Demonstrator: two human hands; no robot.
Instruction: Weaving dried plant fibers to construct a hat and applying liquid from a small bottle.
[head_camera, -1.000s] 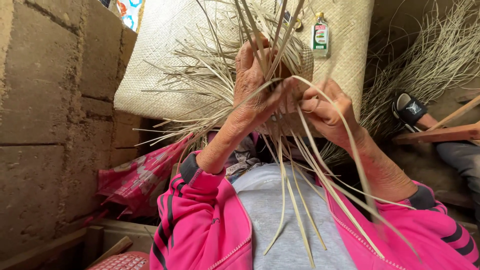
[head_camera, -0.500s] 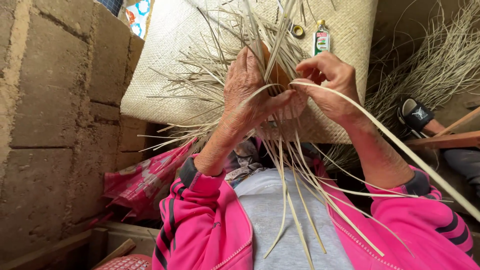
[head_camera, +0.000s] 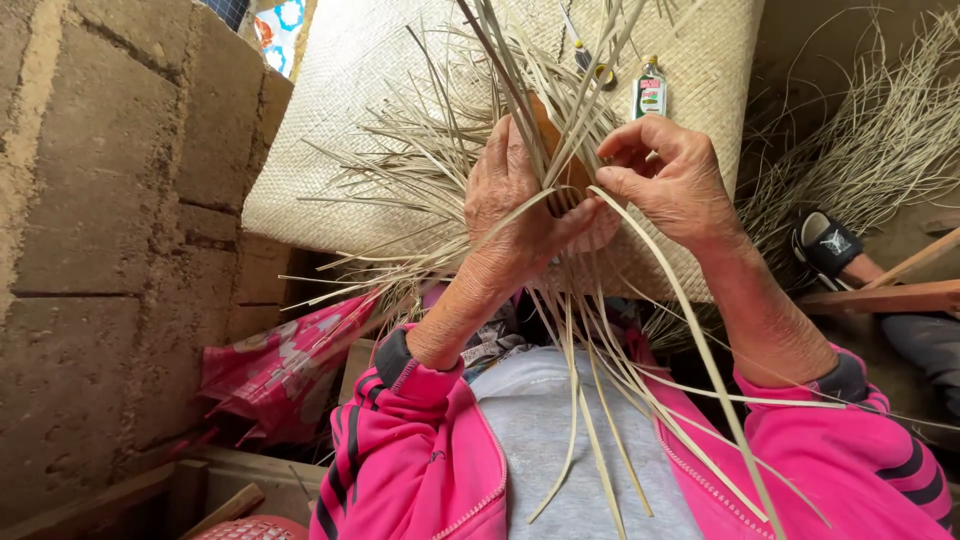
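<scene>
A rough grey block wall (head_camera: 110, 230) stands far left of the bundle of pale dried straw strips (head_camera: 560, 150). Just left of the bundle's middle, the left hand (head_camera: 515, 215) has its grip clenched around the strips. On the bundle's right, the right hand (head_camera: 670, 180) pinches one long strip between fingertips. Behind the bundle lies a woven tan straw mat (head_camera: 350, 120), with a small green-labelled bottle (head_camera: 650, 95) on it.

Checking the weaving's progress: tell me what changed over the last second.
The right hand shifted from beside the left hand up and outward, pinching one strip and pulling it taut to the right. The left hand kept its grip on the bundle of strips. Mat, bottle and wall stayed put.
</scene>
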